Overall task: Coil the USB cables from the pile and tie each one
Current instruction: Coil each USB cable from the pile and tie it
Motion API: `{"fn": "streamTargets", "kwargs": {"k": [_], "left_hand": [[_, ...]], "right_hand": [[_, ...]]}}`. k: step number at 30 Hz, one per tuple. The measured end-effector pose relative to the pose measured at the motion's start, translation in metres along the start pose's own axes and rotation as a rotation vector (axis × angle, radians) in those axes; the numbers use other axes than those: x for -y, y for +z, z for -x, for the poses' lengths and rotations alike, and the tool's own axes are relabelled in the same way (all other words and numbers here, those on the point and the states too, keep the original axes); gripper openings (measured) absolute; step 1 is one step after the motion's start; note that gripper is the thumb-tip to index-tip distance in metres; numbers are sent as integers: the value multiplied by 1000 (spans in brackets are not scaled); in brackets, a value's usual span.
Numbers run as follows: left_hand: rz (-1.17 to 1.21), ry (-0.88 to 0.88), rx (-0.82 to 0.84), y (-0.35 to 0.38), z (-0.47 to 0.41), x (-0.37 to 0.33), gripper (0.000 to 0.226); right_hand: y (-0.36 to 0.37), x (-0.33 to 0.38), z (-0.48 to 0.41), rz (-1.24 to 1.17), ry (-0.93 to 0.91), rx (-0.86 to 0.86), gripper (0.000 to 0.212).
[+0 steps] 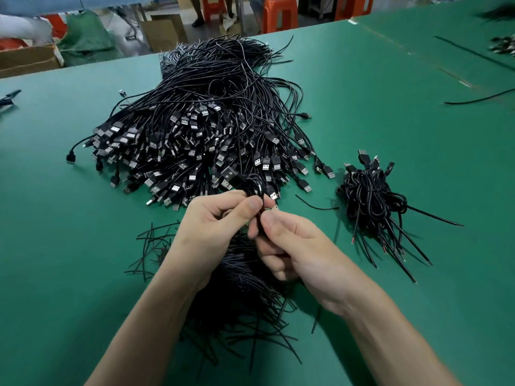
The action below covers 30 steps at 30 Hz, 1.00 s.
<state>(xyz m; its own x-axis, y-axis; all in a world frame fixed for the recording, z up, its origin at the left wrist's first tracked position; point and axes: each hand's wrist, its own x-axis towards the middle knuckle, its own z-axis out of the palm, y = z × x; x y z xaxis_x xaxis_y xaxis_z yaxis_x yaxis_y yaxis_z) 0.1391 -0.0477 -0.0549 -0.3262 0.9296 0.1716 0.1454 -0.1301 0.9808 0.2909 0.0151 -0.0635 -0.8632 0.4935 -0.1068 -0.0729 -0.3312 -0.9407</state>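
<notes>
— Any containers?
— Cardboard boxes (26, 60) on the floor beyond the green table (390, 129); I cannot tell what is in them.
— The cable?
— The coiled cable (255, 184) is pinched by the left hand (214, 218) and the right hand (295, 246), at the near edge of the pile (200, 129).
— The room?
— Coiled cables are heaped (370, 196) to the right, with orange stools (278, 13) behind.

The head-worn wide-angle camera looks forward and down from close above the green table (390, 135).

Factory assy workshop: long green worktable (390, 135), bulk USB cable pile (200, 129), cardboard boxes (163, 34) (orange stools (278, 15) behind).
</notes>
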Motion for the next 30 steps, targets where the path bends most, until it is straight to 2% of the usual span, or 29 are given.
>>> {"fn": "streamTargets", "kwargs": {"k": [5, 9, 12, 15, 17, 19, 23, 25, 27, 29, 30], "left_hand": [[-33, 36, -52, 12, -3, 6, 23], [-161, 18, 19, 16, -17, 2, 27], [-553, 54, 20, 22, -38, 1, 23], [-1041, 116, 192, 43, -58, 1, 20], [-1260, 97, 289, 56, -69, 3, 14], [-1438, 151, 330, 65, -76, 10, 23], [-1520, 211, 283, 68, -86, 19, 19], [-1546, 262, 335, 66, -88, 27, 17], [-1572, 302, 420, 65, -88, 34, 29], [-1604, 268, 411, 64, -85, 30, 26], [-1538, 186, 343, 62, -83, 25, 17]], "right_hand": [[4, -14, -5, 294, -159, -253, 36], [-3, -13, -5, 382, -259, -420, 36], [-9, -8, -3, 445, -312, -556, 38], [-12, -6, -2, 483, -327, -630, 39], [-12, -5, -2, 490, -326, -645, 39], [-12, -6, -2, 481, -323, -657, 40], [-13, -4, -1, 473, -333, -666, 41], [-13, -3, -1, 472, -336, -654, 40], [-11, -3, -1, 485, -347, -641, 40], [-10, -3, 0, 494, -348, -632, 41], [-10, -3, 0, 507, -350, -628, 42]]}}
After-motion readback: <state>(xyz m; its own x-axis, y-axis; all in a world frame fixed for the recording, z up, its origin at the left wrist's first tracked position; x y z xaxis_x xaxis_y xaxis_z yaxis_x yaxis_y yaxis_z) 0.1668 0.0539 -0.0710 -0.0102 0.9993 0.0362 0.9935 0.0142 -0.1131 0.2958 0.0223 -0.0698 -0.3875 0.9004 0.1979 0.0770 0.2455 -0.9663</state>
